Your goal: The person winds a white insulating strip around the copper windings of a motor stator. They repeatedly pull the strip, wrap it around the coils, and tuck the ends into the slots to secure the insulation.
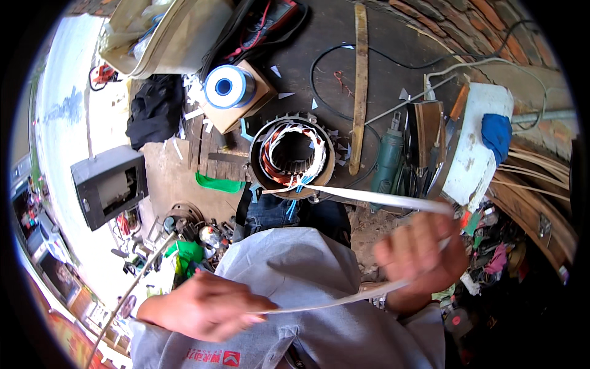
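A round motor stator (253, 158) lies at the near edge of the dark workbench, its opening facing up. Copper windings (267, 161) show on its left side, while white binding tape covers much of the coil ring. From the stator's near side a white tape (375, 197) stretches to my right hand (424, 252), whose fingers are curled round it, slightly blurred. The tape then runs on below to my left hand (206, 306), which pinches it in front of my grey jacket. Blue sleeved leads (291, 210) hang from the stator's near rim.
A wire spool (227, 87) sits on a cardboard box behind the stator. Along the bench lie a wooden stick (359, 92), a green power tool (385, 161) and a black cable (314, 71). A green tray (216, 182) is left of the stator; a blue cloth (496, 136) lies far right.
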A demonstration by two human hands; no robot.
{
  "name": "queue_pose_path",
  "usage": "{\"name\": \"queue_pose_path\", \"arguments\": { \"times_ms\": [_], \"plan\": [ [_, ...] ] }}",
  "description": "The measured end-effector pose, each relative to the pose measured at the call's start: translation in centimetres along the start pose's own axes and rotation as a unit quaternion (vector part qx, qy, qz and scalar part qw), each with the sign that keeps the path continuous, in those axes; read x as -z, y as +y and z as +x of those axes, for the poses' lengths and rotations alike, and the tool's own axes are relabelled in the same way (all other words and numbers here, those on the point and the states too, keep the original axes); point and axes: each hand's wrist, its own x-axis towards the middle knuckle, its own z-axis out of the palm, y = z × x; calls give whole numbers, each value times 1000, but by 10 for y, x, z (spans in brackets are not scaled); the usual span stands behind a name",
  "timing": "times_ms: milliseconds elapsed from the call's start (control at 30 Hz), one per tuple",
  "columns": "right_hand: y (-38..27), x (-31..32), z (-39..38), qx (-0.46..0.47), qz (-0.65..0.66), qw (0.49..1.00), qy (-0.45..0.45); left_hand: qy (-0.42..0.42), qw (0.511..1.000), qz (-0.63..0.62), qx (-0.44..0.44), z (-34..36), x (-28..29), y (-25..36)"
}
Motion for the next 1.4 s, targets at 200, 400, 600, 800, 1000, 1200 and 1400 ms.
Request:
{"name": "queue_pose_path", "arguments": {
  "times_ms": [200,400,600,800,1000,1200,1400],
  "plan": [
    [-47,31,15,73,-71,993,63,232,952,5,200,-41,2,-11],
    [-61,44,16,97,-335,917,195,164,974,27,153,-27,8,-45],
    [-20,4,27,147,-883,405,187,86,992,81,-39,31,-13,-53],
    [42,-9,31,-64,-792,571,-207,111,970,182,-117,54,-15,-62],
    [29,-2,28,-187,-727,651,-116,120,986,74,-88,51,-2,-63],
    [20,0,25,-124,-717,683,-61,45,993,36,-107,71,32,-74],
    [-3,4,12,-33,-762,645,50,-34,896,441,-38,112,37,-79]
  ]
}}
